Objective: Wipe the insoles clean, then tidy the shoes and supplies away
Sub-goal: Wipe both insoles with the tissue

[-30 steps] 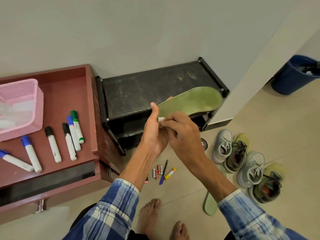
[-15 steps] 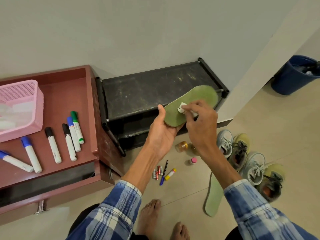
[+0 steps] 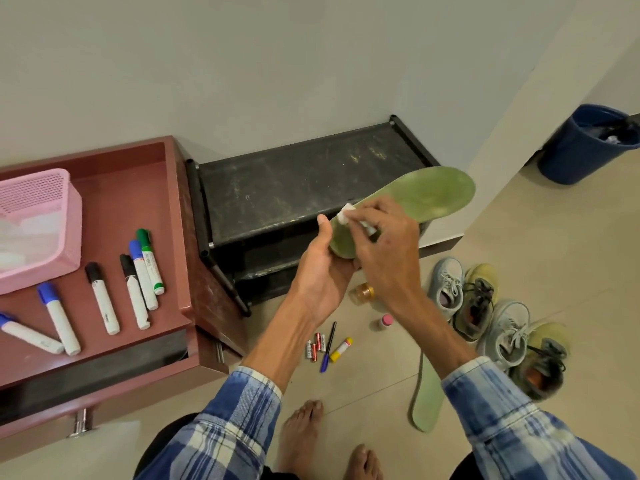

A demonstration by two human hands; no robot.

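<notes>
A: Nearest the person?
B: Second insole point(image 3: 427, 393) flat on the floor, shoes point(image 3: 498, 323) beside it.
A: Hands?
B: Left hand point(image 3: 323, 271) cups the heel of the green insole point(image 3: 426, 195), held above the rack point(image 3: 294, 188). Right hand point(image 3: 388, 247) pinches a white wipe point(image 3: 345, 214) against it.
A: Any writing?
B: Marker point(image 3: 147, 278) labels too small to read.

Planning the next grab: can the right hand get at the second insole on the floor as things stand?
Probably yes, once freed. The right hand is pinching a white wipe against the held insole. The floor insole lies uncovered beneath that forearm, beside the shoes, nothing on it.
</notes>
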